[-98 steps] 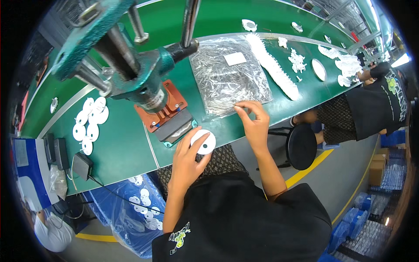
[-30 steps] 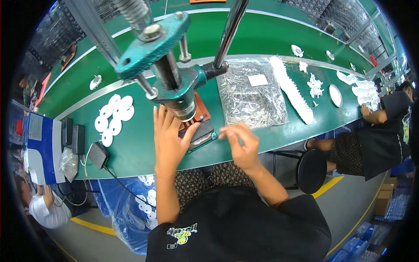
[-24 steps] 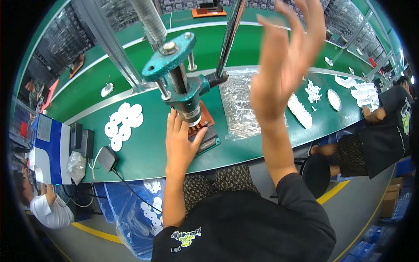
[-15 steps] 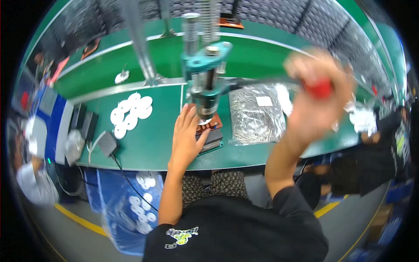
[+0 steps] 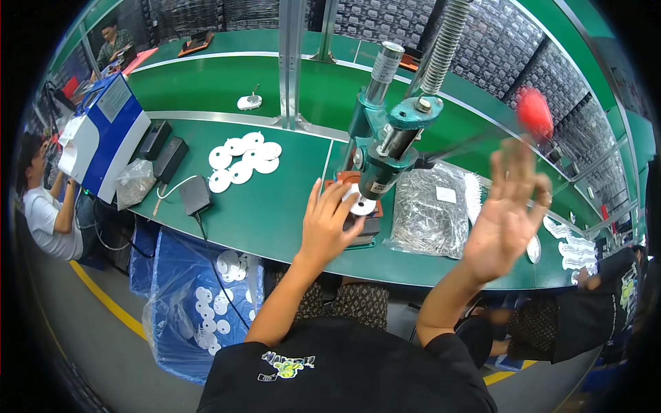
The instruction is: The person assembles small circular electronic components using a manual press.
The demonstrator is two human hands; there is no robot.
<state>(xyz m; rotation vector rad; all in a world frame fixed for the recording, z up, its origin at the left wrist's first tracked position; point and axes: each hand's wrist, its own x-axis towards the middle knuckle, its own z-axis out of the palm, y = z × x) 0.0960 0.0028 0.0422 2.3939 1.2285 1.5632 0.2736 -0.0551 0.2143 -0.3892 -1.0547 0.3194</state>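
Note:
My left hand (image 5: 329, 224) is at the fixture (image 5: 366, 234) under the teal hand press (image 5: 385, 155). Its thumb and forefinger pinch the edge of a white round disc (image 5: 362, 206), which lies beneath the press ram. Part of the orange and black fixture is hidden by my hand and the disc. My right hand (image 5: 506, 220) is raised on the right, its fingers stretched out and holding nothing. Just above it stands the red knob (image 5: 535, 113) of the press lever, blurred and apart from my fingers.
Several white discs (image 5: 241, 172) lie left of the press. A clear bag of metal pins (image 5: 430, 213) lies right of it. A black adapter (image 5: 196, 195) and a blue-white machine (image 5: 107, 134) are on the left. A blue plastic-lined bin (image 5: 179, 310) holds more discs below. People work at both sides.
My right hand has let go of the red knob, and the lever has swung up. My left fingers have closed on the disc, now plainly visible. The whole view has shifted.

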